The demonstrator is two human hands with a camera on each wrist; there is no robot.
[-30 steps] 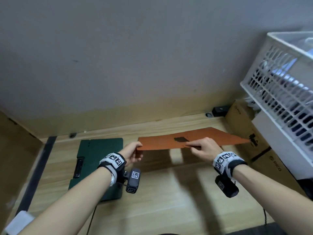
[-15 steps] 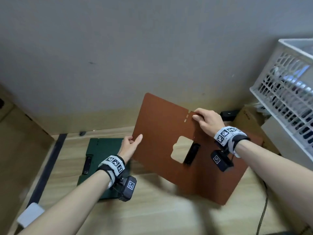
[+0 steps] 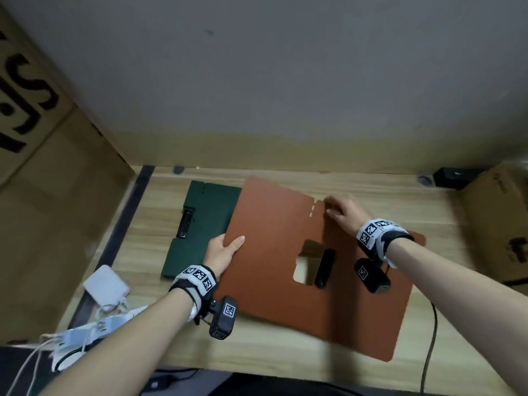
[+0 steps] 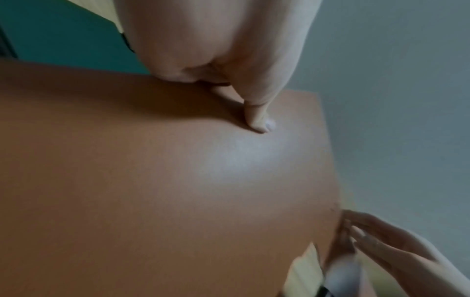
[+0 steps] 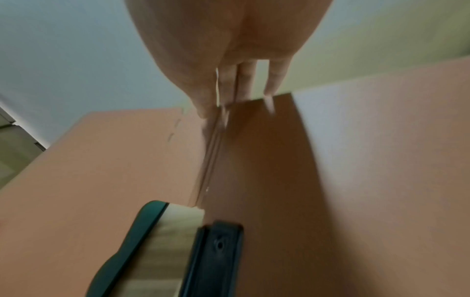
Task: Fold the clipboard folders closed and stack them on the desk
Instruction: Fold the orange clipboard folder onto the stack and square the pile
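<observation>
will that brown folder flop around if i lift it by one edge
Probably not: each panel of the brown folder looks flat though the left hand grips only its edge. It would likely swing at the crease by the right hand.

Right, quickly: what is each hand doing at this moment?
Left hand: grips the left edge of the brown clipboard folder.
Right hand: holds the same folder's far edge, by the fold.
</observation>
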